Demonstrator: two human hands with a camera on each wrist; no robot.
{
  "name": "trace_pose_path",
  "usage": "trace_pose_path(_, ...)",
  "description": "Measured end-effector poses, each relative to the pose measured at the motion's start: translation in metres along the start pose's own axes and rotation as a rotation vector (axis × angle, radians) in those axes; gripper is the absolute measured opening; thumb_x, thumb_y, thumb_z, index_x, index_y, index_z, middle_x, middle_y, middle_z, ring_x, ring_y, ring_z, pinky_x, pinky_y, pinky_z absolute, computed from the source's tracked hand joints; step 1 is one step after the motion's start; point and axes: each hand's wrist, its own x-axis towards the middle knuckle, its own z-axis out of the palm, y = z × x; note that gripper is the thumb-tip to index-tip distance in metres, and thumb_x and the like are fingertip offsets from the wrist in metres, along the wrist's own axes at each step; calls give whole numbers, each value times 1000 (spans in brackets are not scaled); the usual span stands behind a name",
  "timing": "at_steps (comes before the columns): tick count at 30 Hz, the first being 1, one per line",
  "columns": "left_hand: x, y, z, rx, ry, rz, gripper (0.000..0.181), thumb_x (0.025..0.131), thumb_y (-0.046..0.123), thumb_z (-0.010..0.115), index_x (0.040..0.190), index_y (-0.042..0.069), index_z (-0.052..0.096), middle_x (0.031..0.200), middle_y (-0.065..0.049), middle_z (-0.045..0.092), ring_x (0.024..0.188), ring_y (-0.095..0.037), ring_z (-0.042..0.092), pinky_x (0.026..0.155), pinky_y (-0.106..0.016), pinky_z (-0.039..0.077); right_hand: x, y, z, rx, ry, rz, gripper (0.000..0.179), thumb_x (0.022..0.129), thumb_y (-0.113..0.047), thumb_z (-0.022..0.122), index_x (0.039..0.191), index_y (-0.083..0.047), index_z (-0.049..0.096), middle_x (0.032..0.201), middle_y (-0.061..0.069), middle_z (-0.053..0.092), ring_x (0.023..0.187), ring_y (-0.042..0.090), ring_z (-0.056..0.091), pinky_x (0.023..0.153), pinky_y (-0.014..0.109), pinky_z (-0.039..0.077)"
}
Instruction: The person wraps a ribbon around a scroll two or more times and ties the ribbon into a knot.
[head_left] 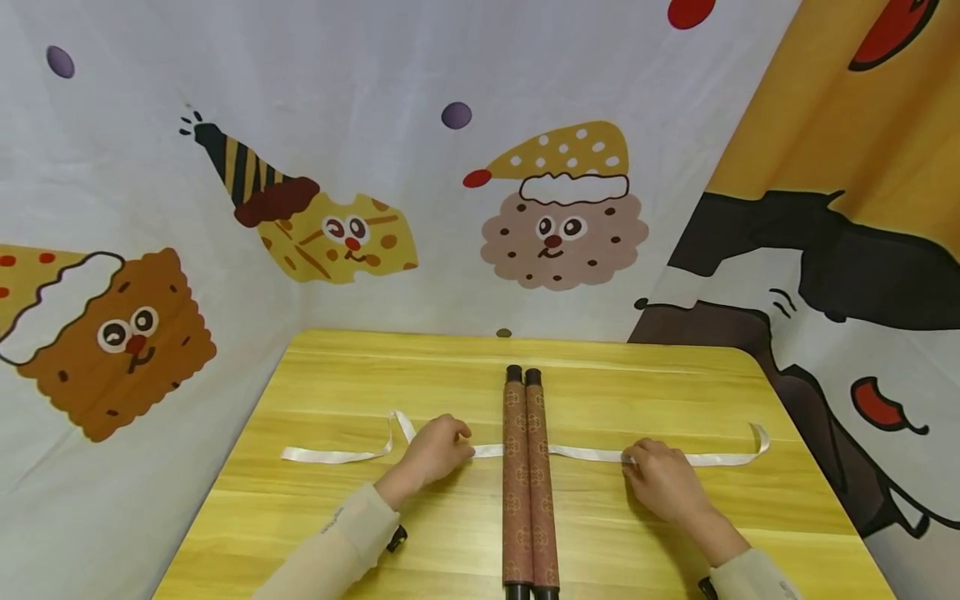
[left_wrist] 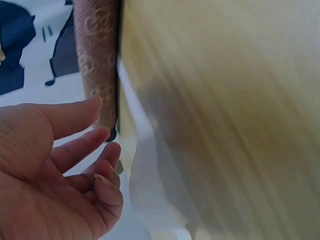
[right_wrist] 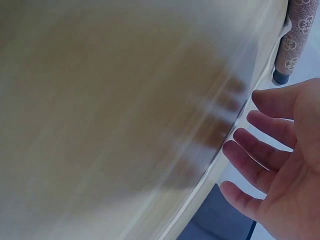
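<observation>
1. Seen from the head camera, a white satin ribbon [head_left: 600,454] lies flat across a yellow wooden bench [head_left: 465,533], running from side to side between the two hands and out beyond each of them.

2. Two brown patterned rolls [head_left: 528,483], probably wrapping paper on dark cores, lie side by side and touching, midway between the hands. They point away from the person, and the ribbon passes under them.

3. The left hand [head_left: 438,448] rests on the ribbon just left of the rolls, fingers curled downward. It appears to pinch or press the ribbon, but the head view does not show which.

4. The right hand [head_left: 660,479] rests on the ribbon a little further out to the right of the rolls, fingers bent over the strip. Whether it grips it cannot be told.

5. Both wrist views are blurred; they show relaxed, loosely spread fingers [left_wrist: 85,145] near a roll end, holding nothing plainly.

6. Judged from its look, the ribbon is light, limp and slippery, so it would slide unless pinched flat between thumb and fingertip. The loose ends curl upward, outside each hand.

7. The rolls look light and stiff but round, likely to roll apart; they are best held around their middles, together.
</observation>
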Motion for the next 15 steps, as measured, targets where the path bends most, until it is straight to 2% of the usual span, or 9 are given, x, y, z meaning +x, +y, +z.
trace_pose_path(4,1,3,10,74,11,28,21,90,5,78,108,-4,75,105,-16,74,96,-31,70,85,-48,58,1,-4,1,-18,15,-28,12,87,-4,82,97,-6,78,97,6,73,88,30,69,76,56,56)
trace_pose_path(7,3,3,17,136,6,40,9,88,3,78,96,0,76,95,-12,76,84,-26,70,76,-43,59,2,-5,3,-43,36,-64,11,87,-3,83,96,-7,78,92,4,72,84,29,69,74,56,57)
trace_pose_path(9,3,2,20,157,4,38,4,89,3,79,90,2,75,86,-8,74,72,-18,64,66,-36,56,3,-5,4,-60,55,-82,11,86,-3,84,95,-7,79,89,3,70,81,27,68,72,55,57)
trace_pose_path(15,4,2,21,137,-13,21,23,94,2,73,72,7,70,66,2,64,55,-11,51,52,-27,46,4,-4,6,-71,85,-79,12,82,-3,88,87,-10,79,78,-2,65,72,21,63,67,48,54)
